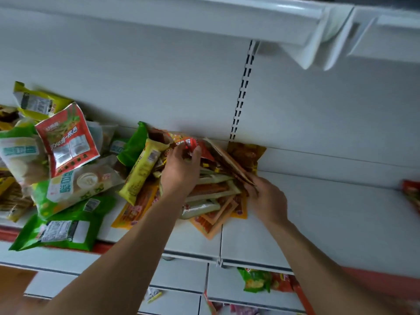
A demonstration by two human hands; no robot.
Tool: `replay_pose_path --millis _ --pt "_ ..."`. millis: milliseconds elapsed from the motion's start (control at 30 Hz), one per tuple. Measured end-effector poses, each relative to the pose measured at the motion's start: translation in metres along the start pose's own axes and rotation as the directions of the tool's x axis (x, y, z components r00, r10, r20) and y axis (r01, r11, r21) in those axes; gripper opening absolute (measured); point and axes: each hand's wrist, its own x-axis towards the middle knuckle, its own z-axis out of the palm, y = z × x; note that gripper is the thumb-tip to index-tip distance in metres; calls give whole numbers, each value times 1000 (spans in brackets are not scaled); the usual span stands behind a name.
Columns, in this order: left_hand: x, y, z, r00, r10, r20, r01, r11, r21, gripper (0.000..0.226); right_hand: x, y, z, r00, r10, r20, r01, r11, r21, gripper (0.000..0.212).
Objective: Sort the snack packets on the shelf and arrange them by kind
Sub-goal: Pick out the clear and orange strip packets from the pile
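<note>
Mid-sort: her left hand pinches a red packet atop the shelf's middle heap, while the right hand clasps a fanned brown bundle; next, matching kinds.

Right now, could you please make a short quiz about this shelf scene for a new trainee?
1. True or false: both hands are working in the pile of flat orange packets.
2. Which hand holds a small red packet? A) left hand B) right hand C) neither
3. Fill in: the big green packets lie to the ___ of the hands.

Key:
1. True. The left hand grips a packet over the pile and the right hand pinches a fanned stack of flat packets at its edge.
2. A.
3. Left; the shelf to the right is mostly bare.
</note>
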Motion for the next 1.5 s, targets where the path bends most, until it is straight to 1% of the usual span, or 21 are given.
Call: replay_pose_path --millis 67,100,200,267,300,367,400,467,500,567,667,767,867,967,1033,1100,1233,1300,1367,1433,1500 --pt "1 -1 1 999 47 -27 -47 999 5 33 -6 8 -2 1000 24 -9 -24 1000 15 34" --pt "-1 -2 2 996 82 -33 -81 997 10 28 -8 11 -4 999 40 -19 -39 999 25 33" --pt "-16 -5 2 985 173 -25 -171 984 56 25 -13 16 -8 994 90 -54 -86 993 76 30" --pt "-29 -9 3 959 282 8 -281 953 111 27 -18 19 -7 994 98 -54 -92 990 106 30" --pt "-38 -10 4 929 368 44 -371 920 127 29 -21 20 -7 994 103 -42 -97 988 124 30" --pt "-55 -12 11 830 536 154 -555 821 132 31 -27 23 -7 993 116 -10 -112 978 175 34" --pt "-62 -13 16 792 566 229 -603 784 146 34 -30 26 -7 994 113 11 -113 974 195 37" --pt "-71 -16 27 777 503 378 -606 759 237 43 -34 31 -8 994 97 56 -107 970 216 40" --pt "-74 -18 33 782 463 417 -600 741 302 44 -34 35 -10 992 103 78 -119 960 253 38" --pt "-79 -19 40 794 440 419 -591 722 360 38 -33 43 -17 981 165 98 -191 901 390 27" --pt "-85 -10 48 816 418 399 -555 758 341 34 -30 62 -26 936 348 55 -327 800 503 16" --pt "-93 -1 57 827 390 406 -541 751 380 48 -29 80 -35 874 478 89 -436 690 578 9" --pt "-102 4 67 829 401 390 -535 772 343 64 -30 94 -47 858 503 102 -451 642 620 13" --pt "-110 16 84 842 363 400 -494 816 299 64 -34 109 -57 864 496 90 -440 655 614 18" --pt "-116 20 96 825 374 423 -531 768 358 55 -40 115 -60 870 486 84 -435 676 596 22" --pt "-125 18 104 807 388 446 -566 722 398 54 -45 114 -63 866 499 42 -417 671 613 32" --pt "-134 14 117 800 404 444 -585 689 427 70 -48 116 -72 855 517 -38 -384 681 624 38" --pt "-128 18 125 800 356 482 -576 680 453 75 -47 126 -77 870 493 -27 -391 721 572 49" --pt "-124 22 135 779 296 552 -587 654 478 75 -47 137 -81 885 466 16 -399 740 542 61" --pt "-126 21 144 761 279 585 -599 648 470 76 -47 140 -82 892 450 48 -403 740 538 60" --pt "-133 16 149 771 306 558 -588 679 440 79 -49 140 -81 897 439 53 -394 737 549 59"
